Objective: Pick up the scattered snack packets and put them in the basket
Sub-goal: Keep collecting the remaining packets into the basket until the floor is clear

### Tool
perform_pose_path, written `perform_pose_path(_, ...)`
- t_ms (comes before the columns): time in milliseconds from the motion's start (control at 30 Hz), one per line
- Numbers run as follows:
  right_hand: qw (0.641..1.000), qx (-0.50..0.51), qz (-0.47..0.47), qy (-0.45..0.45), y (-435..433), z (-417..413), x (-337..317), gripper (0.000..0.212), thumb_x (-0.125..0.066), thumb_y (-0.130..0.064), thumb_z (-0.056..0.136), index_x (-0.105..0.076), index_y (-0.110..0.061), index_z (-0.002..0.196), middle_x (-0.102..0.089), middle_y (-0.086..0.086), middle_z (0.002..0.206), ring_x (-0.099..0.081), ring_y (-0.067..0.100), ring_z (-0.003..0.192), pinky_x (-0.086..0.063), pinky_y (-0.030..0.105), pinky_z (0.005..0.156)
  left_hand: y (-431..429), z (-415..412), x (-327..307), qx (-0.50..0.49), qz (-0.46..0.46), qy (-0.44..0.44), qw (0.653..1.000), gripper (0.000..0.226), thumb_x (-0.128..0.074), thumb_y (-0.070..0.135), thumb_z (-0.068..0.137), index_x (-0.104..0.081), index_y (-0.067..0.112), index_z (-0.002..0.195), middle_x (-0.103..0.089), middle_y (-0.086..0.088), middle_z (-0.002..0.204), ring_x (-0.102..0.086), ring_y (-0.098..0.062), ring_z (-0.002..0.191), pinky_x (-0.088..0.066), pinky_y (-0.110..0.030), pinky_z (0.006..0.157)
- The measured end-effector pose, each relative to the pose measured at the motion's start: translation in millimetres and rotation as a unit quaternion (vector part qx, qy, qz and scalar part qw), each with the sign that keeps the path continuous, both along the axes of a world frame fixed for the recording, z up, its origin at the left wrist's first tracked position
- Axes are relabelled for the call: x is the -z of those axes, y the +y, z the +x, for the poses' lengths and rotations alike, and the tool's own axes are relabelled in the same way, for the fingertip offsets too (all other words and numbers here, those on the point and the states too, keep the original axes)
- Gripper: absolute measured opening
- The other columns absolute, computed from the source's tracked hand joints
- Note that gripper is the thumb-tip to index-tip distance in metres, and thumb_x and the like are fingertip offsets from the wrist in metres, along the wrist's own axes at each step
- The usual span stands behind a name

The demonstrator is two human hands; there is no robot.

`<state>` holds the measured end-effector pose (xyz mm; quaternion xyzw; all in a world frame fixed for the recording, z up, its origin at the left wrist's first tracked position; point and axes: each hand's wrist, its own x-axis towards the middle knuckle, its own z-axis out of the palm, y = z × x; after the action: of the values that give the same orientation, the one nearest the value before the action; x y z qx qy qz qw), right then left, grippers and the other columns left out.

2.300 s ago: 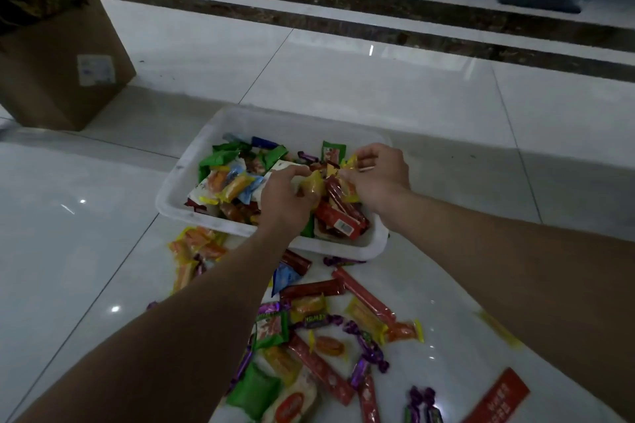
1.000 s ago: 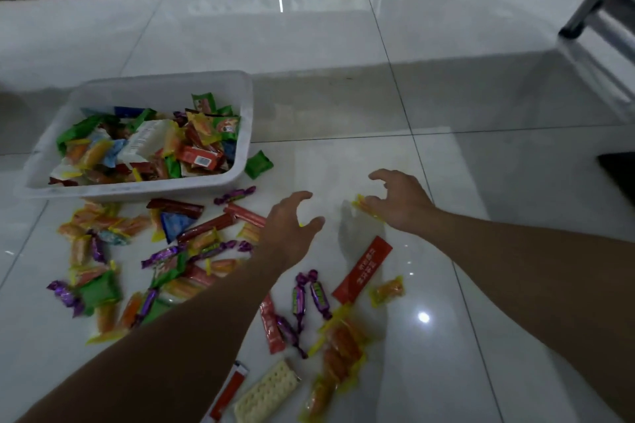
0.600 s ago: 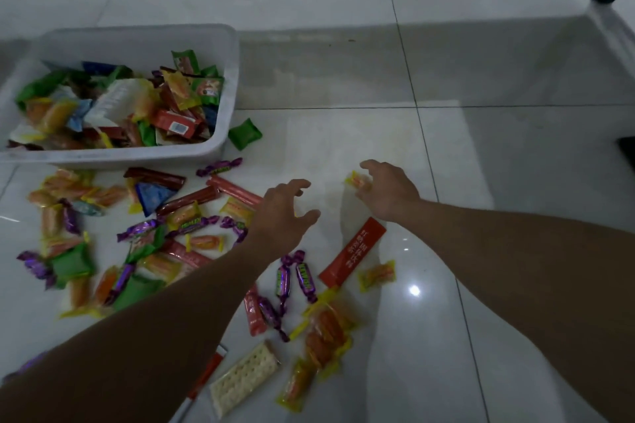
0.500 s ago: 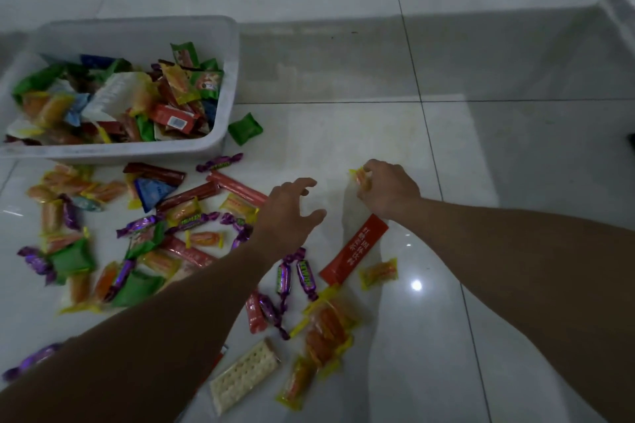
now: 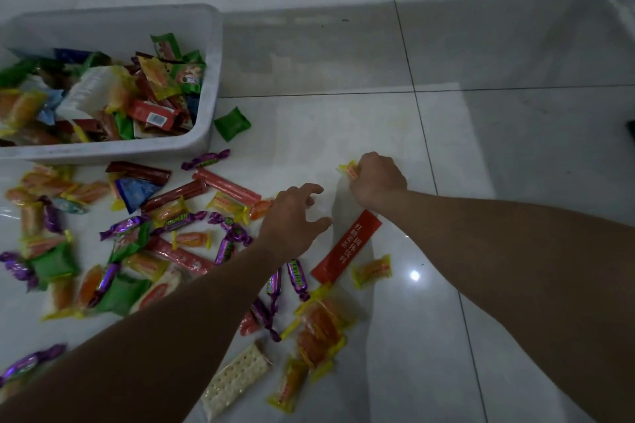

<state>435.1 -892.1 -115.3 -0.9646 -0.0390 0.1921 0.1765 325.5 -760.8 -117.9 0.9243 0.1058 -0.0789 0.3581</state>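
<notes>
Now gripping small yellow-orange plastic snack packet (image 5: 350, 169) with right hand (image 5: 378, 178), fingers curled round it, low on white tiled floor (image 5: 481, 148); were spread open a second ago. Left hand (image 5: 292, 220) hovering, fingers apart, empty. Ready for carry to part-filled white plastic basket (image 5: 213, 79), upper left.

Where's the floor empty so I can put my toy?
Bare tiles lie beyond the right hand, right of the basket and green packet. Packets crowd in front of the basket, around the left hand and red sachet.
</notes>
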Motion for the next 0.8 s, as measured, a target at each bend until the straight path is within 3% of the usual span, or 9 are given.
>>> perform_pose_path(133, 0.998, 0.018, 0.048, -0.02, -10, -1, 2, 0.014, -0.059, -0.014, 0.084, -0.064, -0.005, 0.094, -0.064, 0.013, 0.099, -0.061, 0.03, 0.091, -0.042, 0.03, 0.065, 0, -3, 4, -0.006, -0.013, 0.011, 1.0, 0.052, -0.074, 0.032, 0.08, -0.054, 0.021, 0.127, -0.058, -0.002, 0.107, -0.053, -0.017, 0.103, -0.044, -0.031, 0.088)
perform_pose_path(233, 0.993, 0.035, 0.108, -0.043, -16, -2, -2, 0.019, -0.063, -0.013, 0.082, -0.07, -0.007, 0.099, -0.067, 0.011, 0.101, -0.062, 0.027, 0.093, -0.053, 0.035, 0.076, -7, -5, 8, 0.021, -0.005, 0.022, 1.0, 0.048, -0.075, 0.039, 0.077, -0.06, 0.019, 0.118, -0.056, 0.0, 0.096, -0.054, -0.018, 0.095, -0.049, -0.034, 0.082)
perform_pose_path(367, 0.986, 0.051, 0.147, -0.053, -19, -2, -7, 0.023, -0.066, -0.011, 0.083, -0.069, -0.008, 0.105, -0.068, 0.01, 0.105, -0.063, 0.025, 0.097, -0.053, 0.04, 0.086, -26, -5, 9, 0.074, 0.072, 0.068, 0.992, 0.05, -0.075, 0.056, 0.069, -0.062, 0.023, 0.104, -0.051, 0.001, 0.098, -0.045, -0.017, 0.099, -0.045, -0.033, 0.083)
perform_pose_path(533, 0.983, 0.055, 0.155, -0.083, -25, -4, -15, 0.022, -0.066, -0.012, 0.084, -0.067, -0.008, 0.106, -0.064, 0.009, 0.106, -0.062, 0.024, 0.096, -0.053, 0.041, 0.084, -43, -1, 1, 0.148, 0.142, 0.12, 0.971, 0.031, -0.068, 0.042, 0.078, -0.064, 0.015, 0.092, -0.05, -0.009, 0.104, -0.045, -0.024, 0.103, -0.047, -0.04, 0.086)
perform_pose_path(633, 0.982, 0.058, 0.158, -0.084, -27, -6, -20, 0.021, -0.066, -0.012, 0.083, -0.068, -0.009, 0.104, -0.066, 0.008, 0.105, -0.062, 0.023, 0.096, -0.054, 0.037, 0.084, -40, 2, 1, 0.083, 0.071, 0.118, 0.987, 0.022, -0.068, 0.029, 0.081, -0.064, 0.009, 0.089, -0.063, -0.011, 0.098, -0.059, -0.027, 0.096, -0.05, -0.037, 0.078)
perform_pose_path(800, 0.974, 0.073, 0.179, -0.119, -20, -6, -33, 0.015, -0.068, -0.013, 0.083, -0.07, -0.012, 0.097, -0.066, 0.007, 0.1, -0.063, 0.022, 0.091, -0.054, 0.034, 0.081, -18, 9, -15, -0.068, -0.017, 0.076, 0.995, 0.017, -0.071, 0.022, 0.083, -0.071, 0.007, 0.09, -0.069, -0.012, 0.094, -0.064, -0.026, 0.09, -0.047, -0.028, 0.072)
